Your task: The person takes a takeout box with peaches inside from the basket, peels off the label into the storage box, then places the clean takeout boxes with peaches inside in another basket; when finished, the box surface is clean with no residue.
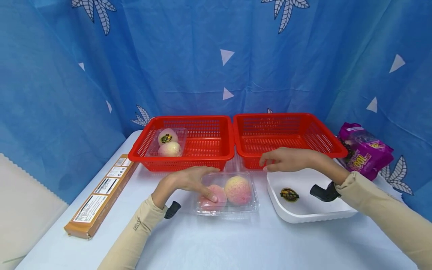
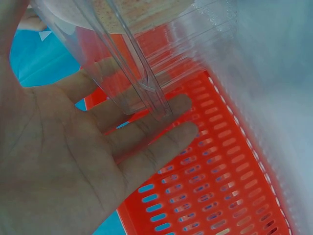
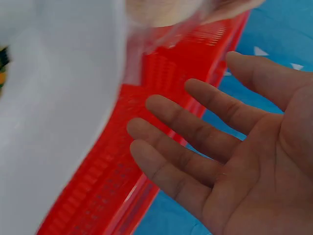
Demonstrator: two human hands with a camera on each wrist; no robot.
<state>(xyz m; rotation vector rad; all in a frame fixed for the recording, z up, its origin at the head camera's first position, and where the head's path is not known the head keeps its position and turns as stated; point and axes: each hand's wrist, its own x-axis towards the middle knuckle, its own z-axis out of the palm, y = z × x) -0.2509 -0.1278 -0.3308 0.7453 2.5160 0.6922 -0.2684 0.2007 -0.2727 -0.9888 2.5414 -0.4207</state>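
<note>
My left hand (image 1: 194, 180) holds a clear plastic box of two pink-and-yellow peaches (image 1: 238, 190), the thumb over its near left part. In the left wrist view the fingers (image 2: 161, 142) reach along the underside of the clear box (image 2: 142, 73). My right hand (image 1: 287, 159) hovers over the back left corner of a white tub (image 1: 303, 215), holding nothing. Its fingers (image 3: 183, 161) are spread and relaxed in the right wrist view. The tub bears a dark, gold-patterned sticker (image 1: 289, 194).
Two red plastic baskets stand side by side at the back. The left basket (image 1: 206, 119) holds another clear box of peaches (image 1: 169, 149); the right basket (image 1: 270, 140) sits behind my right hand. A long brown carton (image 1: 99, 198) lies left, a purple bag (image 1: 366, 153) right.
</note>
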